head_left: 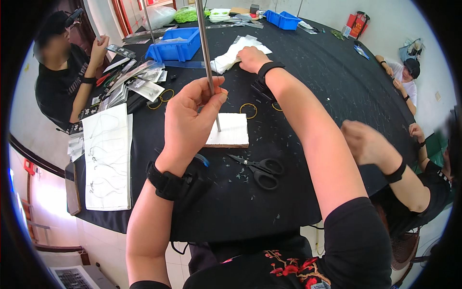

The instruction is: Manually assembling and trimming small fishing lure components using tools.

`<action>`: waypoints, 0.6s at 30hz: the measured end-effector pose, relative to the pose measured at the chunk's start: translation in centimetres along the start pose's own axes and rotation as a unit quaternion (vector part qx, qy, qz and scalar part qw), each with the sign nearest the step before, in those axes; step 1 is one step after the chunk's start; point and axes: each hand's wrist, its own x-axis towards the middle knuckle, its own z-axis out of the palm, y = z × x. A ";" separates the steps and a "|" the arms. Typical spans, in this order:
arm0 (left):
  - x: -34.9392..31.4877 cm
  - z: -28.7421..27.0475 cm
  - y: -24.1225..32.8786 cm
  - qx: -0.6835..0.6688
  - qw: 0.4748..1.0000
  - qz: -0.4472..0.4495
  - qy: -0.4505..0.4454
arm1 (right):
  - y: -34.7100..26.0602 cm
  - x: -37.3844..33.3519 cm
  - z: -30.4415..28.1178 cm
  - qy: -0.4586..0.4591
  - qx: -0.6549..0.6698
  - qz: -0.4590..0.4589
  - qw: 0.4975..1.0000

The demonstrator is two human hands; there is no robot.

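— Starting nearest the wearer, what lies on the black tabletop (308, 159)?

— Black scissors (260, 169) lie shut at its near edge, just in front of a white foam block (230, 131). To the left sits a white sheet (107, 159) with fishing hooks and line laid across it.

— And the left hand (190, 120)?

— It is closed around a thin metal rod (208, 62), thumb and fingers pinching the shaft a little above the block. The rod stands nearly upright with its lower tip on the foam block. A black band wraps that wrist.

— Where is the right hand (250, 58)?

— Farther out, past the rod, resting knuckles up on a pile of white plastic packets (231, 52). Its fingers curl down onto the pile; whether they grip a packet cannot be told. Yellow rubber bands (248, 111) lie between the block and that forearm.

— Beyond that?

— A blue bin (178, 45) sits behind the rod, with flat packaged items (139, 79) fanned out to its left. A second blue bin (283, 19) stands at the far edge. Other people sit around the tabletop: one at the far left, one at the far right, and another at the right whose blurred hand (363, 142) is raised.
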 end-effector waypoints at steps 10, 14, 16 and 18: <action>0.0 -0.2 -0.7 -0.006 0.999 0.020 0.029 | -0.8 -1.9 -5.5 -0.024 0.109 0.064 0.992; 0.2 0.1 -0.9 0.008 0.999 0.028 0.023 | 0.8 -2.2 -6.2 0.040 0.251 0.138 0.957; 0.2 0.2 -0.8 -0.002 0.999 0.036 0.021 | 1.3 -2.7 -7.2 0.114 0.228 0.129 0.958; 0.4 0.3 -0.6 0.010 0.999 0.030 0.002 | 2.3 -2.9 -8.5 0.181 0.195 0.114 0.957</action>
